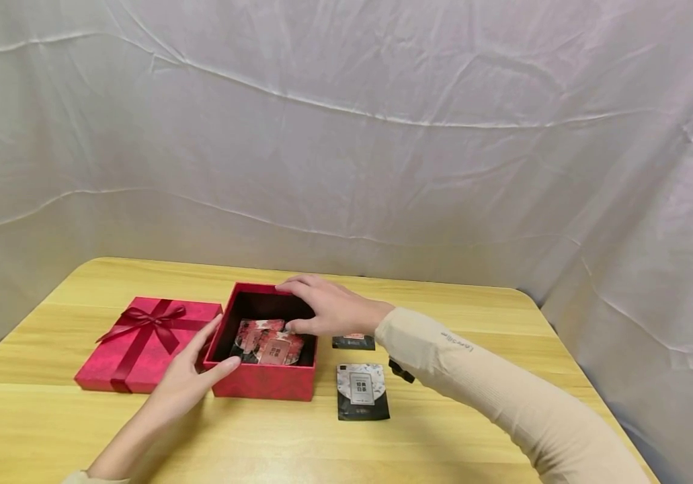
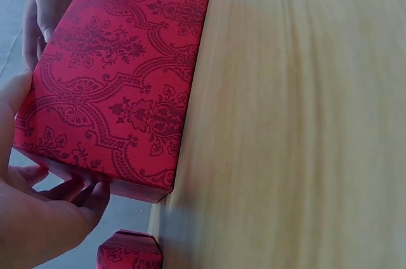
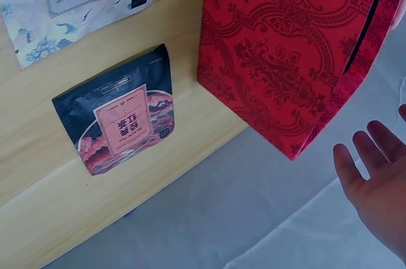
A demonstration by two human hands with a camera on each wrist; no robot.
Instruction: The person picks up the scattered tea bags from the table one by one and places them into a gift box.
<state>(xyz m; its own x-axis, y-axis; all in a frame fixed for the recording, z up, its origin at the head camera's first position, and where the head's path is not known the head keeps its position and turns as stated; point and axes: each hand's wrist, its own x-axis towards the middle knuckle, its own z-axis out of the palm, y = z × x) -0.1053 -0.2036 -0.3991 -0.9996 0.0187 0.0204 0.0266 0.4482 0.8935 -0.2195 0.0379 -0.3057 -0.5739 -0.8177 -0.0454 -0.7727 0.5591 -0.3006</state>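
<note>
A red patterned gift box (image 1: 261, 382) stands uncovered on the table, with red-and-black tea pouches (image 1: 278, 351) inside. My left hand (image 1: 191, 373) holds its front left corner, thumb at the front rim and fingers along the left side; the left wrist view shows this hand (image 2: 47, 212) against the box (image 2: 114, 78). Over the back right rim reaches my right hand (image 1: 334, 306), its thumb by the right wall near the pouches. In the right wrist view the right hand's fingers (image 3: 374, 155) are spread and apart from the box (image 3: 273, 47), holding nothing visible.
The red lid (image 1: 158, 336) with a ribbon bow lies left of the box. Right of the box lie a white-and-black tea pouch (image 1: 363, 390) and a black-and-pink one (image 3: 124, 113), partly hidden by the right wrist in the head view. A pale cloth (image 1: 346, 168) hangs behind the table.
</note>
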